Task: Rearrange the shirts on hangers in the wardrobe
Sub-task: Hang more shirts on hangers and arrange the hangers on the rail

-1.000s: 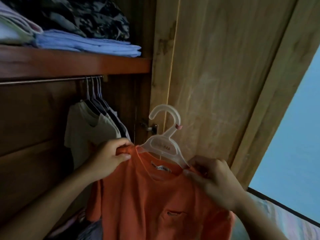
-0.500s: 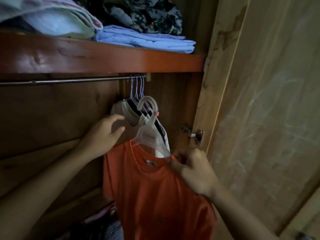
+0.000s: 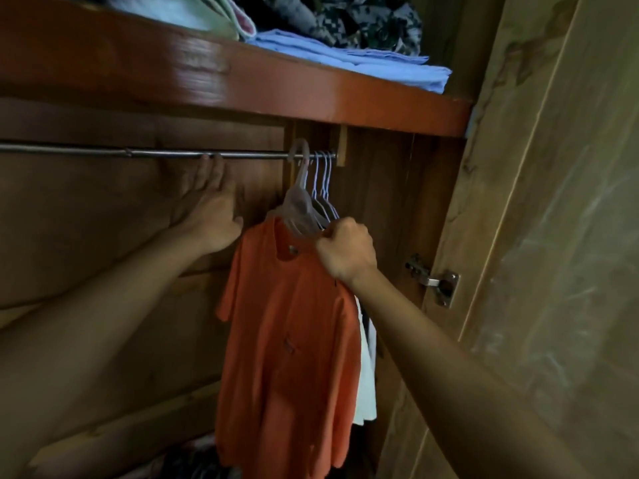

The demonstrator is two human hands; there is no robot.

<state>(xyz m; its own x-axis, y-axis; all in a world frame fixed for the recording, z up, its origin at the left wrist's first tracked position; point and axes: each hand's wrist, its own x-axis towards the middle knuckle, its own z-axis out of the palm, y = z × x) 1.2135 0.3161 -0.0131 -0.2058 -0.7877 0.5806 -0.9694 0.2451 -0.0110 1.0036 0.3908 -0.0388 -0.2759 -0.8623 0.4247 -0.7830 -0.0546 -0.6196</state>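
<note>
An orange shirt (image 3: 287, 333) hangs on a translucent plastic hanger (image 3: 300, 198), whose hook sits over the metal rail (image 3: 145, 153). My right hand (image 3: 345, 252) grips the shirt's right shoulder at the hanger's arm. My left hand (image 3: 209, 207) is raised beside the shirt with straight fingers reaching up to the rail, holding nothing. Just right of the orange shirt hang other shirts on thin wire hangers (image 3: 323, 181); a white shirt (image 3: 366, 382) shows behind the orange one.
A wooden shelf (image 3: 311, 95) above the rail carries folded blue cloth (image 3: 373, 63) and a camouflage garment (image 3: 352, 19). The open wardrobe door (image 3: 553, 236) with its hinge (image 3: 435, 280) stands at right. Bundled clothes lie at the wardrobe bottom.
The orange shirt's hanger went from below the rail up onto it, next to the wire hangers. My left hand let go of the shirt and rose to the rail.
</note>
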